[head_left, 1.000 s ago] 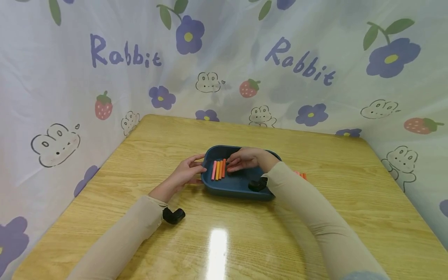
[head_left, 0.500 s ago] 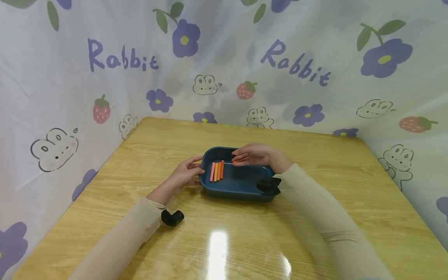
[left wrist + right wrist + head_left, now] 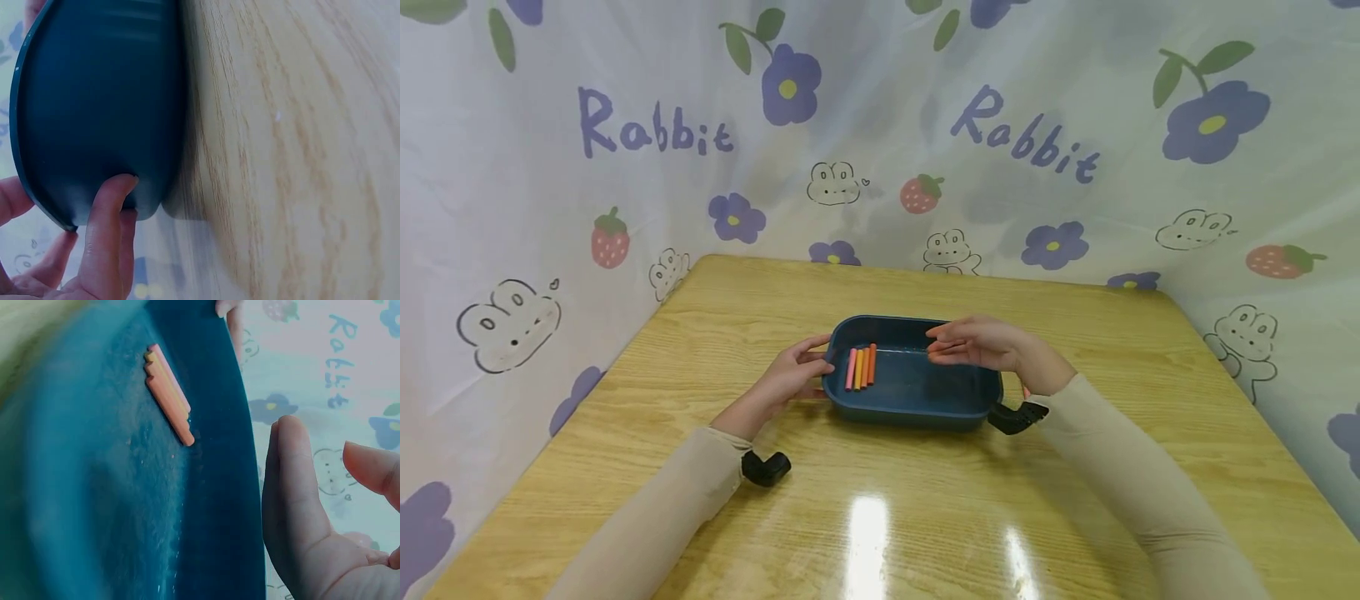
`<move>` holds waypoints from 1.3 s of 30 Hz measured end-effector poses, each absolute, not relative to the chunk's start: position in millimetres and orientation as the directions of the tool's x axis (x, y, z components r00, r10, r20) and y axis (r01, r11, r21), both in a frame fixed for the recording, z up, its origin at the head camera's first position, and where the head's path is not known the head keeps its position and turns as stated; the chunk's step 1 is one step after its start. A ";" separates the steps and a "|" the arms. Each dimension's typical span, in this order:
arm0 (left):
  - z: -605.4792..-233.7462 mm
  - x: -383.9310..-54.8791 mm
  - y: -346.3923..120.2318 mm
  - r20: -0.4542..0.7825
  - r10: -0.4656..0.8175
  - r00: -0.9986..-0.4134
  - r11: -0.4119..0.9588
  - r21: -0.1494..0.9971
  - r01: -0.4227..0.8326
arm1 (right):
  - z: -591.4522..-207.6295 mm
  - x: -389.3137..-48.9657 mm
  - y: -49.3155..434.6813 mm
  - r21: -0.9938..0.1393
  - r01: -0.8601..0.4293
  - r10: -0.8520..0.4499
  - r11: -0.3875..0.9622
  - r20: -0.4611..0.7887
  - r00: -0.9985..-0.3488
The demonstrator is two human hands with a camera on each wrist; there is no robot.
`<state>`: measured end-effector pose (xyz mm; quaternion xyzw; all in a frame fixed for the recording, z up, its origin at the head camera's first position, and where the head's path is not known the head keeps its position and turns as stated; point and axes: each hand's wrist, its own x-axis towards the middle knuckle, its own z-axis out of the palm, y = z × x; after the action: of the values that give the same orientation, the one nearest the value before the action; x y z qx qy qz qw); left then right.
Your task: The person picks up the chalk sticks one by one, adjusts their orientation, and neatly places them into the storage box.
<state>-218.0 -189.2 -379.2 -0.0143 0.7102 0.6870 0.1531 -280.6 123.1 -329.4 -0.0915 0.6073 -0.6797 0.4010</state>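
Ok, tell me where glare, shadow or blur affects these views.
Head view: two bright glare streaks on the glossy wood-grain tabletop, near the bottom edge; left wrist view: dim bluish cast, faint pale highlights on the dark blue tray, shadow along its base; right wrist view: the tray's near rim is badly blurred, while the coloured sticks look clearer.

A deep, smooth blue tray has four thin, round sticks inside, pink, yellow and orange, lying close side by side. The right hand is just beside it, fingers straight, thumb apart. A bit of the left hand touches its far end. Behind hangs white cloth with purple flowers
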 end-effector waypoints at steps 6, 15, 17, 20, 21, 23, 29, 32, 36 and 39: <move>-381.2 -217.7 -190.7 -0.240 0.189 -0.952 0.049 0.971 -0.234 | -331.9 -270.6 142.2 -0.899 0.437 -0.668 0.028 -0.342 -0.661; -380.7 -216.4 -189.4 -0.255 0.182 -0.950 0.051 0.967 -0.250 | -339.8 -256.0 176.1 -0.920 0.392 -0.683 -0.022 -0.273 -0.678; -380.9 -216.5 -189.1 -0.254 0.184 -0.950 0.051 0.967 -0.249 | -340.9 -253.2 184.2 -0.921 0.387 -0.694 -0.046 -0.250 -0.675; -380.7 -216.7 -188.9 -0.253 0.182 -0.950 0.049 0.967 -0.248 | -343.4 -250.8 195.8 -0.920 0.385 -0.704 -0.077 -0.223 -0.674; -380.5 -216.7 -188.8 -0.253 0.181 -0.950 0.049 0.968 -0.248 | -344.4 -250.2 199.3 -0.919 0.386 -0.702 -0.084 -0.220 -0.677; -380.3 -216.8 -188.9 -0.249 0.182 -0.951 0.048 0.968 -0.245 | -346.7 -249.1 206.3 -0.920 0.382 -0.694 -0.085 -0.220 -0.685; -380.2 -217.0 -189.3 -0.243 0.192 -0.951 0.050 0.970 -0.237 | -354.8 -243.1 223.3 -0.921 0.380 -0.645 -0.083 -0.241 -0.725; -379.5 -216.9 -189.3 -0.247 0.190 -0.950 0.049 0.969 -0.242 | -360.1 -240.7 230.8 -0.917 0.388 -0.613 -0.092 -0.255 -0.748; -378.5 -216.9 -188.8 -0.242 0.192 -0.951 0.052 0.970 -0.237 | -364.9 -237.8 240.6 -0.928 0.365 -0.569 -0.075 -0.261 -0.780; -378.5 -217.2 -188.1 -0.241 0.193 -0.951 0.057 0.971 -0.234 | -367.9 -235.5 248.0 -0.938 0.344 -0.526 -0.054 -0.266 -0.808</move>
<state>-217.2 -188.1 -378.5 -0.0145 0.7102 0.6865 0.1553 -235.5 248.0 -367.9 -0.0735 0.6184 -0.7222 0.3010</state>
